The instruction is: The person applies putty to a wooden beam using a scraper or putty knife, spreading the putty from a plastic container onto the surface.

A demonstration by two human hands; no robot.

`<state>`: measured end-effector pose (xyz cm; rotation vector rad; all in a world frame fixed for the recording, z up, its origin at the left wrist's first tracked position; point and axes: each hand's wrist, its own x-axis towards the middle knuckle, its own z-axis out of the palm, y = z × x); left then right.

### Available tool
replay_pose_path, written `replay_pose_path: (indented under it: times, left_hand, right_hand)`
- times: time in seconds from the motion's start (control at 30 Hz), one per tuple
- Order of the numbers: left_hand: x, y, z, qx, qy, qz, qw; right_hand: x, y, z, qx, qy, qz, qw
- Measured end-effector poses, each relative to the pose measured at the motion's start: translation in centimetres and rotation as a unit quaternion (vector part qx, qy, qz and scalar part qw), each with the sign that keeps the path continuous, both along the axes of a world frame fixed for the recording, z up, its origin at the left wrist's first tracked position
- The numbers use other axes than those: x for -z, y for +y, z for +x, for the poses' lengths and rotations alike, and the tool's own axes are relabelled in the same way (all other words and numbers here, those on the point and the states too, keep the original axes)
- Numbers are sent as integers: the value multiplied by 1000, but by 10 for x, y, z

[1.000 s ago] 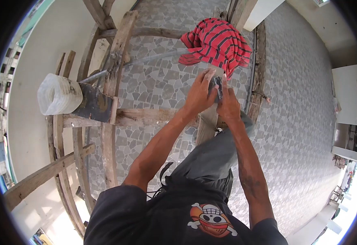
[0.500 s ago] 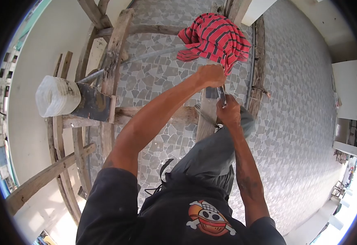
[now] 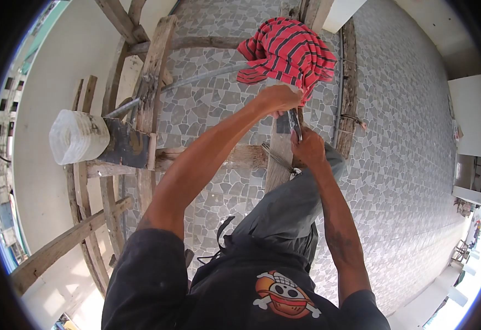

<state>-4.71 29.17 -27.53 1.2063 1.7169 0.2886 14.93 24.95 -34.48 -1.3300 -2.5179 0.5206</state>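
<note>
My left hand (image 3: pixel 280 99) is closed just below a red cloth with black stripes (image 3: pixel 291 52), at the tip end of a narrow flat tool (image 3: pixel 294 122) with a dark, shiny face. I cannot tell what its fingers grip. My right hand (image 3: pixel 310 147) is wrapped round the near end of that tool, close above my bent knee (image 3: pixel 331 165). Under both hands runs a wooden plank (image 3: pixel 278 170), with wire tied round it beside my right hand. The cloth lies bunched at the plank's far end.
A whitish plastic container (image 3: pixel 79 137) sits on the left beside a dark board (image 3: pixel 128 144). Rough timber posts (image 3: pixel 155 82) and a crossbeam (image 3: pixel 213 157) frame the left side. A grey pipe (image 3: pixel 202 73) crosses behind. Below spreads a stone-patterned floor (image 3: pixel 394 143).
My left hand has shifted slightly left. The tool now leans more to the left and more of its length shows; my right hand still grips it. The cloth stays in place.
</note>
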Motion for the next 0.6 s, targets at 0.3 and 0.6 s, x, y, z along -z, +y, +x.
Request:
replay_pose_path:
  times: [0.3,0.6]
  left_hand:
    - [144,-87,48,-239,-78,289,923]
    - [133,-91,66,-279,-52,235,930]
  right_hand:
    - [7,20,-18,20,-5,-18,1000]
    - [4,41,-38,17,1,-15,1000]
